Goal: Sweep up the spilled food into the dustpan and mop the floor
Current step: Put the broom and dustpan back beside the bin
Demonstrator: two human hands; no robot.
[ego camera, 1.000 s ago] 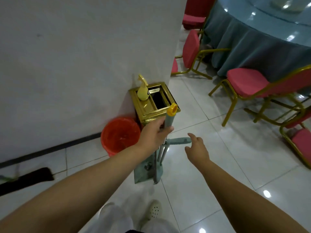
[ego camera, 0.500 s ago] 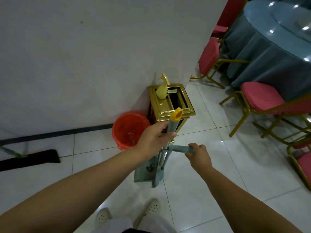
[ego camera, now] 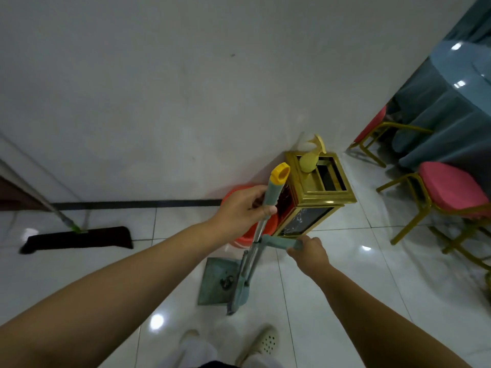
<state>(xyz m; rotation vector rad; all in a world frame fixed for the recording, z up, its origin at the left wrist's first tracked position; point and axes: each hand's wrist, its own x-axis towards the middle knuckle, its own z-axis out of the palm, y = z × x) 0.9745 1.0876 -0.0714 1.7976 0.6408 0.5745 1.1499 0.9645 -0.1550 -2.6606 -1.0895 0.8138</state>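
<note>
My left hand (ego camera: 243, 209) grips the teal grip of an upright long handle (ego camera: 273, 189) with a yellow cap. Its metal shaft runs down to a teal head (ego camera: 240, 293) on the floor. My right hand (ego camera: 309, 252) holds the teal side lever (ego camera: 281, 243) that sticks out from the shaft. A square teal dustpan (ego camera: 215, 281) lies flat on the tiles beside the head, with a few dark bits in it. A flat black mop (ego camera: 79, 239) with a metal pole leans against the wall at the left.
An orange bucket (ego camera: 239, 192) stands by the wall behind my left hand. A gold bin (ego camera: 318, 189) with a yellow spray bottle (ego camera: 309, 160) on top stands next to it. Pink chairs (ego camera: 449, 187) and a teal-draped table (ego camera: 451, 107) fill the right. My shoes (ego camera: 263, 341) are at the bottom.
My right hand reached the side lever and closed on it. My view turned left, bringing the black mop further into sight. The left hand kept its grip on the handle.
</note>
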